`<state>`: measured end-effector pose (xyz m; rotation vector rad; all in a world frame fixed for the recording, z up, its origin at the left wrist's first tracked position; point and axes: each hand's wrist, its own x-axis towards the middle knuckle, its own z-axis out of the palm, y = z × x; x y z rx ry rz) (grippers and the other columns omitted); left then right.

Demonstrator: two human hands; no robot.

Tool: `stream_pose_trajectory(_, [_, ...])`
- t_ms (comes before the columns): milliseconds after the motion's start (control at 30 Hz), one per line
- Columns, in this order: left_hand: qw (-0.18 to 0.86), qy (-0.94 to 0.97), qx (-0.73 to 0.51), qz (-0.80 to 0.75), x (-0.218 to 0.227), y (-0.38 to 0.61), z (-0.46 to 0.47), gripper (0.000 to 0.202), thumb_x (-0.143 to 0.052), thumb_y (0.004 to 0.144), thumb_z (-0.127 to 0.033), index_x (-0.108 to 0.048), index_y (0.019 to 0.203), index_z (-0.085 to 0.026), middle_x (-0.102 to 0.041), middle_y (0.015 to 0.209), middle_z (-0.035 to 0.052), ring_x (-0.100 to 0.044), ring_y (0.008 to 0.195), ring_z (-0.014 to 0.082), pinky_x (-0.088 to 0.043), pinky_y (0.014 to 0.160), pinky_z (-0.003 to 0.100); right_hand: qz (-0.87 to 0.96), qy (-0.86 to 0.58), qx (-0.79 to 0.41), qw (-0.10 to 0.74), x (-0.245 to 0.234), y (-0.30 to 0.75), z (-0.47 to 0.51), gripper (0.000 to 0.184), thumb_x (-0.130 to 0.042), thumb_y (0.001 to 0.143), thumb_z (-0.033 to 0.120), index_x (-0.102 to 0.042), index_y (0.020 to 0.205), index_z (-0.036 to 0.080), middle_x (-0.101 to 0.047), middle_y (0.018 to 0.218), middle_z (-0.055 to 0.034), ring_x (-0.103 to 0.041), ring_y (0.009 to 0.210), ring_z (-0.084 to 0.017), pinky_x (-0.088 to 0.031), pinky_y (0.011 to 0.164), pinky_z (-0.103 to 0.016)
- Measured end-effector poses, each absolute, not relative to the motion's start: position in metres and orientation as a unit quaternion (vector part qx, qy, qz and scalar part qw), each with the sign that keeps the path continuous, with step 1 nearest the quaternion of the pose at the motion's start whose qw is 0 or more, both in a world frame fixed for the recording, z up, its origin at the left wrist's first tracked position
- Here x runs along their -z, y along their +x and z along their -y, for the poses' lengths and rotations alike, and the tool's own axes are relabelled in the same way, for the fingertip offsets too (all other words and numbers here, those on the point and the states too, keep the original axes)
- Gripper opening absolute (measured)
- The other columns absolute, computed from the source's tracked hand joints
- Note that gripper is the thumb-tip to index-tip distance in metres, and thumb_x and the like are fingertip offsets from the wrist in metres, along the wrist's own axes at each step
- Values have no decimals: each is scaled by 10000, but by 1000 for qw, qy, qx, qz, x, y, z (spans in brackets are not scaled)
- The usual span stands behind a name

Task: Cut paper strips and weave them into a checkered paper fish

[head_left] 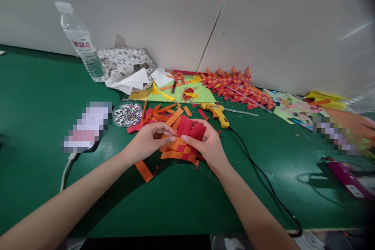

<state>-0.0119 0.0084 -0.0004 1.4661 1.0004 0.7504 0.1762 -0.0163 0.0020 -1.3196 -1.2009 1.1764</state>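
Note:
Between my two hands is a woven piece of red and orange strips, a checkered pattern at its lower part and loose red strips at the top. My left hand pinches its upper left side with thumb and fingers. With the thumb in front and fingers behind, my right hand grips the right side. Loose orange and red strips lie in a pile just behind the piece. One orange strip rests on the table below my left hand.
A yellow glue gun with a black cord lies behind my right hand. To the left are a tub of googly eyes, a phone and a water bottle. Finished woven fish are heaped by the wall. A purple power strip sits right.

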Motion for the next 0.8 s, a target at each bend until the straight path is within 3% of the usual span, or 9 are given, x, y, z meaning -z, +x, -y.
stream_pose_trajectory(167, [528,672,-311,-415,3,-12,-8,144,-647,771,-311,-645,829,-179,-679,827,12,-627,754,134,-490,683,250,504,-545,-477,470,-3,176,17,475,-787,615,362,-578,1028,257,-693,889,-24,-672,747,-213,-566,689,-376])
stream_pose_trajectory(333, [517,664,-330,-427,1,-12,-8,156,-650,772,-321,-625,830,-179,-673,826,14,-632,760,140,-495,686,256,526,-547,-459,462,-1,177,17,475,-786,617,343,-577,1033,248,-678,1002,-42,-663,773,-202,-561,689,-353])
stream_pose_trajectory(633, [556,620,-361,-419,3,-11,-8,230,-658,760,-359,-570,878,-182,-639,830,13,-656,751,150,-527,720,301,522,-543,-464,467,-2,176,16,463,-789,617,344,-585,1022,253,-686,940,-31,-668,756,-200,-565,681,-352])
stream_pose_trajectory(800, [543,632,-329,-444,-5,-11,-5,431,-760,642,-367,-550,978,-197,-625,779,-11,-605,664,135,-488,595,255,486,-534,-483,496,-3,176,16,488,-801,601,340,-574,1024,255,-698,943,-27,-684,809,-220,-574,741,-385])
